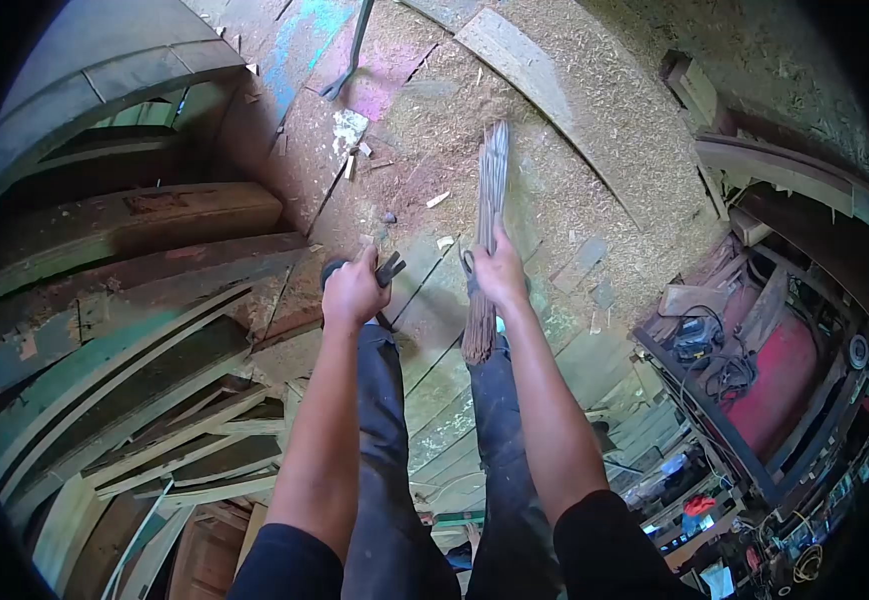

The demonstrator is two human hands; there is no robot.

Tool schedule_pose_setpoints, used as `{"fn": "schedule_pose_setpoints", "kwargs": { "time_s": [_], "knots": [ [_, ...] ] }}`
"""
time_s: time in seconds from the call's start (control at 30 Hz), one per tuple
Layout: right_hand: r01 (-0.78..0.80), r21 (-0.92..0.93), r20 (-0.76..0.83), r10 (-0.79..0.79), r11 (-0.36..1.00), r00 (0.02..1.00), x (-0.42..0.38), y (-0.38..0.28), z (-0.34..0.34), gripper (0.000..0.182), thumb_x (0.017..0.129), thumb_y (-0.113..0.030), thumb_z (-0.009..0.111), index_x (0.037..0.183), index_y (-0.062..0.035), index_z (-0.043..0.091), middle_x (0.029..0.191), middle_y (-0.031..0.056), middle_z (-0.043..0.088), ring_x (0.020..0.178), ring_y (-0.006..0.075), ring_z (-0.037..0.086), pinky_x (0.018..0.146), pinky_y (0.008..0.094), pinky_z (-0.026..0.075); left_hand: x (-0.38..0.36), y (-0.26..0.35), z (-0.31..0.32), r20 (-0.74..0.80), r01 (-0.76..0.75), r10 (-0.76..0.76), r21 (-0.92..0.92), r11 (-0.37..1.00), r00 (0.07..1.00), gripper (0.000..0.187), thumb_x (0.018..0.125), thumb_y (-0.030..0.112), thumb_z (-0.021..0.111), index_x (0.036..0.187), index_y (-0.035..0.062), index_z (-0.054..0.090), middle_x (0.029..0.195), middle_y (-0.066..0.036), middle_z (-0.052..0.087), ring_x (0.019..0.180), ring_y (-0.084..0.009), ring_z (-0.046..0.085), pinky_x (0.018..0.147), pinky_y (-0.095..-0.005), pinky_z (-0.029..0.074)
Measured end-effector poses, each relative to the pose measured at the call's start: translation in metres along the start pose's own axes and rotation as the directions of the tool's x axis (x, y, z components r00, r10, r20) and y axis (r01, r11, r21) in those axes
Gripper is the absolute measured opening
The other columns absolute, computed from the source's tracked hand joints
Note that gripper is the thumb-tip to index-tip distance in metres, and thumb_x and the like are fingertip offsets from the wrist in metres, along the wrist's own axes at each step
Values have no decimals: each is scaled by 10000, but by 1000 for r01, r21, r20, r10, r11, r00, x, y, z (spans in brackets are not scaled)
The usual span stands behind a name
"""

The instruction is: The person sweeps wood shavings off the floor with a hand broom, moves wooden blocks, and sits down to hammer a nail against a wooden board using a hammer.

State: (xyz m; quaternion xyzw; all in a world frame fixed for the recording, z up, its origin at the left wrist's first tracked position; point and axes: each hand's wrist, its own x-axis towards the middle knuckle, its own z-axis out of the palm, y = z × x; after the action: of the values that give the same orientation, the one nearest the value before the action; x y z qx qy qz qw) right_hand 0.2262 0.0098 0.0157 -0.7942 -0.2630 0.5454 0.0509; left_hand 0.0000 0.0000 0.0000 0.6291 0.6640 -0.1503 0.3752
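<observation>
My left hand (352, 290) is closed around a dark hammer (392, 268), whose forked metal end sticks out to the right of the fist; most of the rest is hidden by the fingers. In my right hand (500, 270) is a stick broom (495, 175), a bundle of thin sticks gripped near its middle. Its pale splayed end points away from me over the sawdust, and the brown thicker end hangs back towards my leg. Wood shavings (595, 110) and small wood scraps (439, 200) lie on the plank floor ahead of both hands.
Curved timber pieces (155, 215) are stacked along the left. A dark metal bar (360, 45) rests on the floor at the top. To the right stands a frame with a red panel (775, 370) and tangled cables (730, 375). A flat board (515, 55) lies among the shavings.
</observation>
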Motion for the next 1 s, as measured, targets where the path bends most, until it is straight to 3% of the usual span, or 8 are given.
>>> {"fn": "schedule_pose_setpoints", "kwargs": {
  "time_s": [0.07, 0.17, 0.3, 0.47, 0.53, 0.7, 0.83, 1.0],
  "knots": [
    [148, -149, -102, -165, 978, 981, -6, 1, 3, 701, 907, -164, 513, 1527, -116, 190, 1153, 248, 632, 851, 359, 672, 827, 401, 515, -4, -4, -1, -29, 4, -4, 13, 1000, 1000, 325, 798, 259, 629, 1082, 126, 547, 789, -233, 655, 749, -434, 640, 686, -539, 521],
    [148, -115, -150, -164, 982, 975, -33, 5, -17, 698, 897, -154, 509, 1523, -105, 203, 1120, 273, 629, 851, 361, 661, 822, 409, 508, -4, -6, 7, -59, -32, 31, -15, 999, 998, 319, 788, 258, 633, 1065, 126, 548, 771, -230, 653, 741, -429, 641, 681, -533, 522],
    [201, -413, -168, -291, 889, 942, -44, 14, -28, 733, 872, -159, 530, 1527, -137, 202, 1030, 252, 611, 880, 395, 635, 796, 464, 503, -5, -5, 4, -41, -4, 3, -17, 1000, 999, 330, 777, 253, 641, 1069, 129, 549, 762, -224, 654, 738, -426, 643, 683, -529, 524],
    [78, -565, -94, -158, 821, 983, 0, -9, -26, 721, 874, -181, 545, 1520, -177, 225, 1014, 225, 618, 888, 386, 644, 782, 471, 523, -6, -4, 10, -34, -33, 34, 24, 999, 999, 356, 771, 265, 635, 1068, 103, 525, 744, -218, 661, 703, -410, 655, 668, -516, 538],
    [48, -420, 9, -48, 906, 999, 12, -20, -34, 688, 843, -165, 578, 1477, -78, 324, 1142, 246, 614, 1030, 395, 617, 908, 452, 495, -7, -4, 11, -31, -29, 30, 27, 999, 999, 357, 769, 265, 637, 1067, 103, 524, 742, -218, 660, 699, -410, 655, 663, -516, 538],
    [132, -643, 14, -161, 755, 987, 13, -31, -51, 618, 838, -155, 600, 1415, -44, 409, 1038, 229, 655, 962, 347, 657, 875, 438, 515, -10, -12, 9, -41, -50, 50, -3, 999, 998, 359, 768, 267, 639, 1068, 105, 527, 740, -215, 660, 693, -405, 655, 659, -516, 538],
    [20, -676, 56, 25, 737, 998, 24, -40, -83, 634, 848, -145, 584, 1445, -134, 371, 1078, 190, 662, 980, 332, 662, 855, 440, 536, -12, -18, 4, -33, -15, 15, -10, 1000, 999, 341, 770, 254, 642, 1063, 119, 531, 762, -208, 659, 729, -411, 651, 676, -518, 533],
    [115, -834, 73, -100, 539, 992, 5, -42, -94, 594, 853, -127, 564, 1424, -117, 400, 1129, 203, 630, 988, 346, 655, 862, 449, 530, 0, -11, -4, -32, 2, -3, -28, 1000, 999, 319, 772, 245, 644, 1047, 130, 532, 787, -203, 662, 764, -418, 647, 694, -522, 525]
  ]
}}
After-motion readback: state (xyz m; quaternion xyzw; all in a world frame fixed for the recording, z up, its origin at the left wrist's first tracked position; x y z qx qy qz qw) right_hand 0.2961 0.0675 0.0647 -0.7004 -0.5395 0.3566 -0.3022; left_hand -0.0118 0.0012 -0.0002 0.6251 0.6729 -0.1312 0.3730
